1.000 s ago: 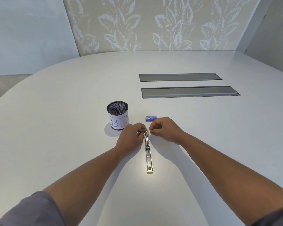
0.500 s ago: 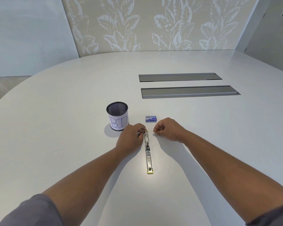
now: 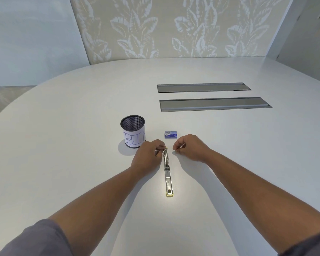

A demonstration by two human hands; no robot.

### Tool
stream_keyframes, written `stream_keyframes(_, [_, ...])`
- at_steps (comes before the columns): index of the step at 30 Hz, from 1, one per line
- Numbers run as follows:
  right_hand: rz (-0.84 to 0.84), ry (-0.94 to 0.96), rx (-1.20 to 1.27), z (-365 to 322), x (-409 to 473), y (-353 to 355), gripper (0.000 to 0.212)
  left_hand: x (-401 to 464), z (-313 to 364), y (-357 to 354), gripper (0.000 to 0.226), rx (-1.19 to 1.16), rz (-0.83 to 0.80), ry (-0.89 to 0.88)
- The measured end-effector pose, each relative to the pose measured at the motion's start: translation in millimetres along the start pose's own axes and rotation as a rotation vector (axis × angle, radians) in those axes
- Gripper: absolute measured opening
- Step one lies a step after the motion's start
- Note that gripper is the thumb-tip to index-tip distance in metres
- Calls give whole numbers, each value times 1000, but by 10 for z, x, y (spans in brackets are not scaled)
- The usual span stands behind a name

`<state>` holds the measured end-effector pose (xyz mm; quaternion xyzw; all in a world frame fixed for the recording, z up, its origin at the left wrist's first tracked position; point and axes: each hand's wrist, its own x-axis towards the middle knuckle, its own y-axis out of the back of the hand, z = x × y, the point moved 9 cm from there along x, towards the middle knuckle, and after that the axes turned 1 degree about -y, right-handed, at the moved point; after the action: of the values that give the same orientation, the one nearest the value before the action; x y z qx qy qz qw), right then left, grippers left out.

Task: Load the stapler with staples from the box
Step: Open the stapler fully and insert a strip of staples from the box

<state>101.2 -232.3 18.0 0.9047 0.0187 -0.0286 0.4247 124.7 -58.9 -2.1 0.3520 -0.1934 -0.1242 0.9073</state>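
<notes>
The metal stapler (image 3: pixel 168 179) lies swung open in a long flat line on the white table (image 3: pixel 81 126), its yellow-tipped end nearest me. My left hand (image 3: pixel 148 157) pinches the stapler's far end from the left side. My right hand (image 3: pixel 190 147) rests on the table just right of that end, apart from the stapler, with thumb and fingers curled together and nothing visible between them. The small blue staple box (image 3: pixel 171 135) sits closed just beyond both hands.
A black mesh cup (image 3: pixel 133 131) with a paper label reading "BIN" stands left of the box, close to my left hand. Two long grey cable flaps (image 3: pixel 214 104) are set into the table farther back on the right.
My right hand has drawn away to the right from the stapler's far end, where it was pinching a second ago. The left hand and stapler have stayed put.
</notes>
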Motion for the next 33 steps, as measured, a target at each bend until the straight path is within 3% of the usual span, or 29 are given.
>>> stream_keyframes(16, [63, -14, 86, 10, -102, 22, 5, -4, 6, -3, 31, -31, -9, -3])
stream_keyframes(33, [124, -29, 98, -6, -194, -15, 11, -24, -3, 15, 38, 2, -8, 14])
